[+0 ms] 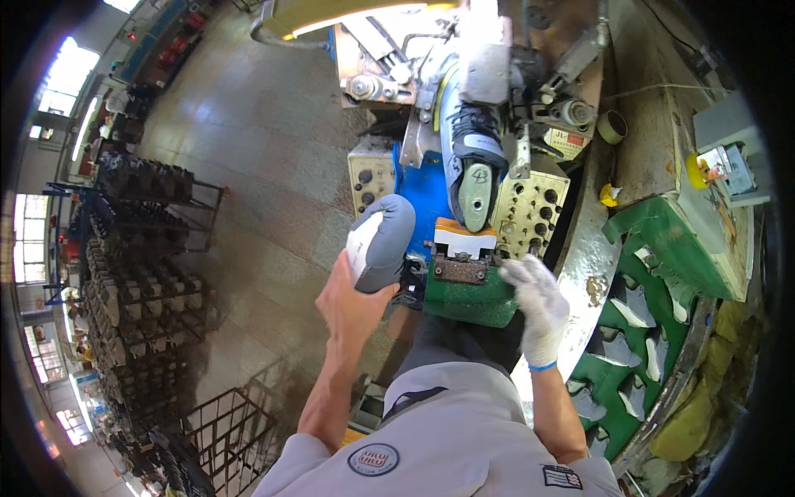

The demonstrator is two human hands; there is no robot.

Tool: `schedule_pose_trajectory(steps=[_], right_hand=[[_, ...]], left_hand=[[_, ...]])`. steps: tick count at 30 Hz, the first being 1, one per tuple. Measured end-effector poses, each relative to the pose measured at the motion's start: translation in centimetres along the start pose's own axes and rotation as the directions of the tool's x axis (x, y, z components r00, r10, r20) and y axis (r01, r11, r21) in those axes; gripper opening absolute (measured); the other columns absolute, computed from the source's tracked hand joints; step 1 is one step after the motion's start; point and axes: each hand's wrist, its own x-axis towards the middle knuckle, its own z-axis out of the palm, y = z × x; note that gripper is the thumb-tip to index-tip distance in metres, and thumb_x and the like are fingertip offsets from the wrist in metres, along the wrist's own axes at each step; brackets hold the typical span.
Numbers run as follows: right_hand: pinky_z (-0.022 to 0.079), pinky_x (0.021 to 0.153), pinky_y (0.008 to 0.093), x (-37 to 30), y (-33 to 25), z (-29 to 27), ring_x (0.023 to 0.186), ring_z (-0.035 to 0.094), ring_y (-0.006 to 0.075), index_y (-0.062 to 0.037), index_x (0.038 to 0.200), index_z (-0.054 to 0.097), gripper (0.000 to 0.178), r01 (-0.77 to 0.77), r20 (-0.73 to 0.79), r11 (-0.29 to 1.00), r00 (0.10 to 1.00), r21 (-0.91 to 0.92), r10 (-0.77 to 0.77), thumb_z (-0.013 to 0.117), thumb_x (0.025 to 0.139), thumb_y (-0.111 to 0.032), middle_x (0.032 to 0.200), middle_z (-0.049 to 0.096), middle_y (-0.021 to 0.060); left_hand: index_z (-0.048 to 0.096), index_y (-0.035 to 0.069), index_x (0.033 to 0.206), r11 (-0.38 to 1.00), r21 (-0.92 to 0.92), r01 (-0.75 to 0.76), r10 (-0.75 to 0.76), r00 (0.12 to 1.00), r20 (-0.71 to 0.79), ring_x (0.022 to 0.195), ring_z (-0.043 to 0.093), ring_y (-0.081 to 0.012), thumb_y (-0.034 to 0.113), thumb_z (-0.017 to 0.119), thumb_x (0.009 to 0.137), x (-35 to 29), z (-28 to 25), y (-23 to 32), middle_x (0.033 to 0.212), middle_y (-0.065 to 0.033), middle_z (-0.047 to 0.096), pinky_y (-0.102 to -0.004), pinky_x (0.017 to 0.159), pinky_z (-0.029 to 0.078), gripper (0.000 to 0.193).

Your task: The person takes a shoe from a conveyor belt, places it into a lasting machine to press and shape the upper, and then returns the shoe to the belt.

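Observation:
My left hand (352, 302), bare, grips a grey shoe upper (393, 236) by its heel end. Its rounded toe points up, and the pale underside shows on the left. A white glove covers my right hand (538, 306), whose fingers are bent together beside the metal clamp block (461, 269) at the machine's front. Whatever is in those fingers, if anything, is hidden. In the machine (489, 70) ahead sits another grey shoe (476, 145) with dark laces, on a green last (476, 199) whose end faces me.
Control panels with knobs (530, 211) flank the machine. At right, several grey shoe pieces (617, 352) lie on a green-lined shelf (600, 389). A rack of shoe lasts (141, 306) stands at left, beyond the floor (257, 166). A metal ledge (592, 290) runs beside my right hand.

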Motion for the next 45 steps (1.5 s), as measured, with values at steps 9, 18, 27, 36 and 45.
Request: schedule_pose_trajectory(steps=[9,18,27,36,45], right_hand=[[0.048,0.096,0.0318,-1.3,-7.4,-5.4,0.106,0.059,0.0148,0.0018,0.137,0.051,0.072,0.248,0.041,0.935,0.963,0.252,-0.267,0.080,0.080,-0.032,0.118,0.064,0.0075],[0.051,0.082,0.0336,-22.7,2.6,-37.4,0.086,0.064,0.0174,0.0016,0.101,0.073,0.048,-0.277,-0.704,0.950,0.703,-0.143,0.099,0.066,0.084,-0.043,0.089,0.072,0.0099],[0.048,0.102,0.0401,-39.4,17.8,-53.9,0.124,0.060,0.0354,0.0059,0.141,0.050,0.108,-0.975,-0.937,0.210,0.010,0.068,0.350,0.072,0.073,-0.075,0.134,0.061,0.0241],[0.058,0.085,0.0390,-28.4,23.8,-50.0,0.089,0.071,0.0253,0.0044,0.114,0.068,0.032,0.428,-0.902,0.794,0.225,0.431,0.368,0.073,0.083,-0.002,0.104,0.072,0.0121],[0.048,0.107,0.0535,-10.6,8.2,-26.6,0.117,0.062,0.0388,0.0055,0.141,0.047,0.064,0.022,-0.026,0.516,1.000,0.857,-0.001,0.062,0.096,-0.038,0.132,0.060,0.0254]], left_hand=[[0.061,-0.003,0.126,0.703,-0.455,-0.546,0.657,0.744,0.122,0.108,0.067,-0.0319,0.017,0.078,0.082,-8.2,-1.8,14.7,0.119,-0.0182,0.068,-0.0417,0.094,0.051,0.051],[0.060,-0.002,0.129,0.950,-0.086,-0.301,0.307,0.949,0.072,0.108,0.062,-0.0359,0.058,0.081,0.076,6.7,11.6,13.6,0.122,-0.0211,0.067,-0.0457,0.094,0.047,0.083],[0.067,-0.005,0.115,0.979,0.112,-0.171,0.161,0.982,0.099,0.092,0.066,-0.0285,0.028,0.073,0.090,11.6,11.9,10.9,0.103,-0.0177,0.070,-0.0406,0.079,0.052,0.042],[0.069,-0.008,0.105,0.981,-0.014,-0.194,0.174,0.840,0.513,0.077,0.061,-0.0172,0.018,0.073,0.088,15.5,5.2,-2.4,0.086,-0.0122,0.069,-0.0331,0.065,0.046,0.032],[0.053,-0.006,0.139,0.670,-0.679,0.301,0.587,0.344,0.733,0.116,0.064,-0.0262,0.015,0.060,0.099,-2.2,15.5,22.3,0.134,-0.0198,0.062,-0.0360,0.098,0.051,0.045]])
